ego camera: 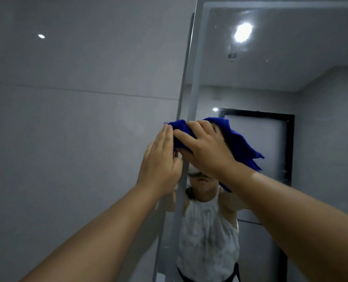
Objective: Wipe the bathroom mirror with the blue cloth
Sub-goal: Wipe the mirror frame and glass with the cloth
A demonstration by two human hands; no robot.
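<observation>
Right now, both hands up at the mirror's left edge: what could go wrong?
1. The blue cloth is bunched over the mirror's left edge, so most of the glass likely goes unwiped unless it is spread.
2. The left hand lies flat near the edge with bare fingers; it may leave prints.
3. The right hand pressing near the frame edge could slip off onto the tiled wall.

A single head-worn wide-angle camera looks forward and upward, close to the left edge of a tall grey-framed bathroom mirror (270, 64), with glossy grey wall tiles (77, 119) filling the view's left half.
</observation>
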